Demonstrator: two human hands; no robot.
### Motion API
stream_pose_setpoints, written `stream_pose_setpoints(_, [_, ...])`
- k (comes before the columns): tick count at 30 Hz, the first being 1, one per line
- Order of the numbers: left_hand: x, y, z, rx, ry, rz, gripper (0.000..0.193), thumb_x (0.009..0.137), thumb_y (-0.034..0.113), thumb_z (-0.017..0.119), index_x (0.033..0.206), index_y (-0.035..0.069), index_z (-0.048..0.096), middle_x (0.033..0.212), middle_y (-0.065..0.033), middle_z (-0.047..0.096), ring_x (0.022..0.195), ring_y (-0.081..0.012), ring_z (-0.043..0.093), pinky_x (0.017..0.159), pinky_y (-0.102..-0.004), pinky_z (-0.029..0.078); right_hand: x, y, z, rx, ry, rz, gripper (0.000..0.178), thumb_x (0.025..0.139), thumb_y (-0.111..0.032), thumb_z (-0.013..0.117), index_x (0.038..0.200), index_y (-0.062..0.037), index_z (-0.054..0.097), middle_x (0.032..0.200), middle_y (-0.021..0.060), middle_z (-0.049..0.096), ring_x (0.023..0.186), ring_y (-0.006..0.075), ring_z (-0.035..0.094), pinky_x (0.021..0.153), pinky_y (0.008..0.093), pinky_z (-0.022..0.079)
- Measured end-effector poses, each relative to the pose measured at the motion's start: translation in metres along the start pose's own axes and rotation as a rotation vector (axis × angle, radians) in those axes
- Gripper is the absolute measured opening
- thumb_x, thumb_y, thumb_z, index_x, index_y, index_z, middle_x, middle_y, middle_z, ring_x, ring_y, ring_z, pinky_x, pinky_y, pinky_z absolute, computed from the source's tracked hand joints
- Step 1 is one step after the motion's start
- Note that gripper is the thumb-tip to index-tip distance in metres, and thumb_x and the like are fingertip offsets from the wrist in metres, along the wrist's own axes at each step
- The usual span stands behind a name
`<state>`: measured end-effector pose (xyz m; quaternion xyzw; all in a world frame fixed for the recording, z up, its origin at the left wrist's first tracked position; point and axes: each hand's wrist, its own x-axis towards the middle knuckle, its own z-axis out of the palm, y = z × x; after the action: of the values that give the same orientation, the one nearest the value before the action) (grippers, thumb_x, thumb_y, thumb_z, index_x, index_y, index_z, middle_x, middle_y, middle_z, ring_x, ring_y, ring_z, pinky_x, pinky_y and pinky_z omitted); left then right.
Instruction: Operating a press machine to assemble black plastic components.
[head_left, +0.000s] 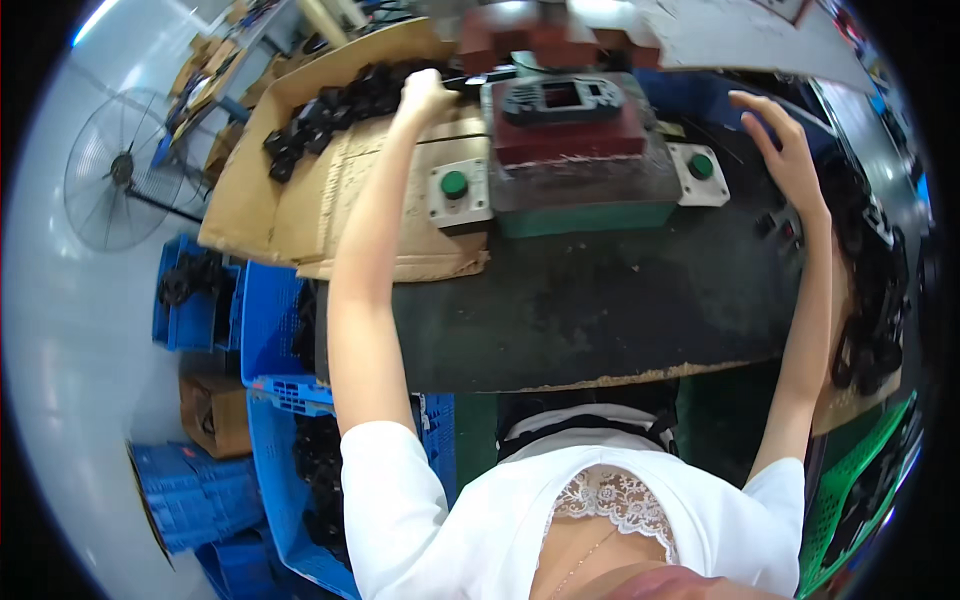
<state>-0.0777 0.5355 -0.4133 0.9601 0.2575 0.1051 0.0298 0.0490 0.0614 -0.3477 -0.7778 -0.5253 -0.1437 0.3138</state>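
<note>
My left hand (428,95) is closed at the far left of the bench, beside a heap of black plastic parts (345,108) in an opened cardboard box (262,205). Something dark shows by its fingers, but what it grips is hidden. My right hand (785,145) is raised over the far right of the bench, fingers apart, holding nothing. Between the hands, a black and grey panel-shaped part (560,100) with a window lies on a dark red block (570,140). That block rests on a metal base (585,215) with green sides.
Green push buttons on white boxes flank the base, one left (454,184) and one right (701,166). Red-brown press tooling (560,40) hangs above. Blue crates (265,400) stand at the left, a green crate (850,480) at the right. A fan (122,168) stands far left.
</note>
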Motion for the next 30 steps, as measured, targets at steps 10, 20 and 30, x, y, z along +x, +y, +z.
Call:
stream_pose_setpoints(10, [-0.015, 0.007, 0.006, -0.854, -0.146, -0.123, 0.030, 0.077, 0.009, 0.068, 0.103, -0.003, 0.058, 0.082, -0.0023, 0.059, 0.067, -0.0086, 0.055, 0.058, -0.0226, 0.041, -0.052, 0.088, -0.038, 0.183, -0.077, 0.403, 0.019, 0.091, -0.012, 0.052, 0.099, 0.0031, 0.060, 0.092, 0.0067, 0.064, 0.090, 0.0146, 0.060, 0.082, 0.0261, 0.046])
stream_pose_setpoints(20, [-0.024, 0.011, -0.009, -1.522, 0.300, -0.269, 0.030, 0.090, 0.017, 0.055, 0.115, 0.001, 0.052, 0.111, -0.0094, 0.056, 0.099, -0.0210, 0.055, 0.086, -0.0367, 0.049, -0.070, 0.050, -0.048, 0.112, -0.543, 0.560, 0.033, 0.063, -0.001, 0.067, 0.096, -0.0052, 0.066, 0.086, 0.0055, 0.063, 0.075, 0.0151, 0.061, 0.070, 0.0285, 0.051])
stream_pose_setpoints(30, [-0.045, -0.018, -0.065, -2.182, 0.069, -0.387, 0.019, 0.088, 0.008, 0.057, 0.102, -0.003, 0.052, 0.087, -0.0096, 0.058, 0.078, -0.0202, 0.056, 0.072, -0.0312, 0.048, -0.062, 0.061, -0.017, 0.161, -0.614, 0.369, 0.035, 0.056, 0.003, 0.072, 0.088, -0.0016, 0.061, 0.082, 0.0050, 0.060, 0.071, 0.0167, 0.061, 0.062, 0.0281, 0.050])
